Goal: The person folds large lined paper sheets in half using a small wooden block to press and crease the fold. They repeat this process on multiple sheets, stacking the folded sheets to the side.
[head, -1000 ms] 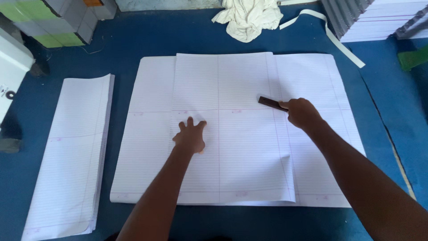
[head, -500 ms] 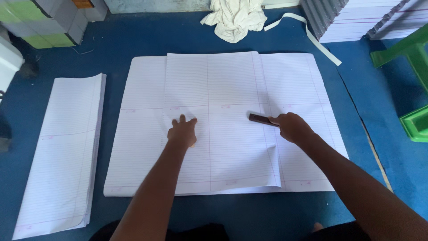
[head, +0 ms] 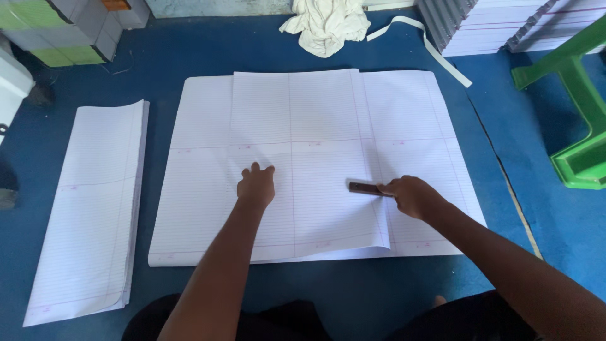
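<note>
On the blue floor, ruled paper sheets (head: 328, 126) lie under your flat, open left hand (head: 257, 186). Your right hand (head: 410, 196) grips a dark stick (head: 365, 187), pressed on the folded sheet's right edge. Since half a second ago, that stick has slid nearer you.

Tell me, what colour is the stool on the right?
Bright green; the stool shows best in the head view, at the right edge on the blue floor.

Far left corner: stacked boxes (head: 60, 31), grey with green faces, one small orange patch on top. Far right: paper reams (head: 505, 25), white, stacked in blocks. No labels, signs or screens visible.
</note>
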